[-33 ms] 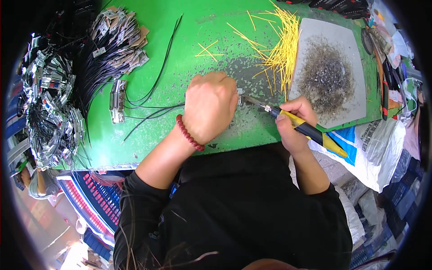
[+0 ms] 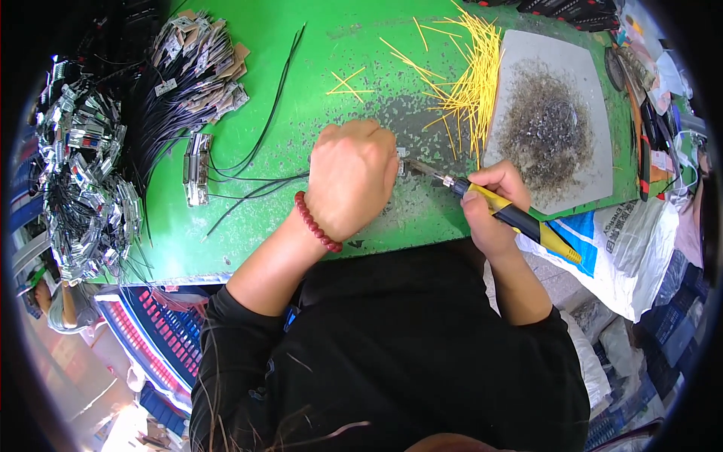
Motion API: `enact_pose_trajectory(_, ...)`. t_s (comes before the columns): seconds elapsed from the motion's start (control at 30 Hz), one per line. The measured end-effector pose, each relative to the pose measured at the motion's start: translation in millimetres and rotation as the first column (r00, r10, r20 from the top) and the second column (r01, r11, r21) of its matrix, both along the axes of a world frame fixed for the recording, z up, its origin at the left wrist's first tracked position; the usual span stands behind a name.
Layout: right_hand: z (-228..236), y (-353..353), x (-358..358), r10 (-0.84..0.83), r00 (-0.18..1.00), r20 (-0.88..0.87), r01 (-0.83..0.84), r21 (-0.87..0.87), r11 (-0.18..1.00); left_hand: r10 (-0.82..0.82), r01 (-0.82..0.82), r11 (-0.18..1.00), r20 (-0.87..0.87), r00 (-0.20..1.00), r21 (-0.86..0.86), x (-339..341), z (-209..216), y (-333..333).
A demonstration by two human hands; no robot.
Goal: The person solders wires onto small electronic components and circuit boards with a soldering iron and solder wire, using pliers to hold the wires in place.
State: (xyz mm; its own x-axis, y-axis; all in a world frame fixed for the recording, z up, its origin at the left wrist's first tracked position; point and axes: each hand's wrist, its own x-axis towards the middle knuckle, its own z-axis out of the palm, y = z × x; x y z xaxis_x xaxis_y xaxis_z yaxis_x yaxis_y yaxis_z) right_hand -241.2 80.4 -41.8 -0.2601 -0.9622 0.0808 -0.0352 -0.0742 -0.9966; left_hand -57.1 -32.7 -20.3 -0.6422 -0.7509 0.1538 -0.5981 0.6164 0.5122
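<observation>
My left hand (image 2: pixel 352 181), a red bead bracelet at its wrist, is closed palm down over black wires (image 2: pixel 263 180). Those wires run from a slim silver metal housing (image 2: pixel 197 169) lying to the left. Past its thumb side peeks a small pale metallic piece (image 2: pixel 401 153); the rest is hidden under the hand. My right hand (image 2: pixel 493 211) grips a yellow and black soldering iron (image 2: pixel 523 222), pointed left. Its tip is at or very close to the small piece; contact cannot be made out.
Yellow thin sticks (image 2: pixel 471 90) lie heaped beyond my right hand, beside a grey board (image 2: pixel 599 158) with dark residue. Bundled wired parts (image 2: pixel 199 68) and silver housings (image 2: pixel 86 188) crowd the left of the worn green table (image 2: pixel 301 90). A white sack (image 2: pixel 633 264) hangs at right.
</observation>
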Motion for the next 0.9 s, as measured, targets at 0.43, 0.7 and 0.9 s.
enact_pose_trajectory(0.43, -12.6, 4.0, 0.6, -0.093, 0.992, 0.082, 0.102, -0.104, 0.989, -0.015, 0.015, 1.000, 0.009, 1.000, -0.002, 0.1, 1.0, 0.9)
enact_pose_trajectory(0.7, -10.3, 6.4, 0.0, -0.068, 0.993, 0.093, 0.079, -0.114, 0.990, 0.004, -0.004, 0.999, -0.022, 1.000, -0.037, 2.7, 1.4, 2.8)
enact_pose_trajectory(0.9, -21.7, 17.8, -6.8, -0.080, 0.993, 0.090, 0.089, -0.102, 0.991, -0.082, 0.093, 0.995, -0.206, 0.975, 0.046, 5.9, 2.6, -1.9)
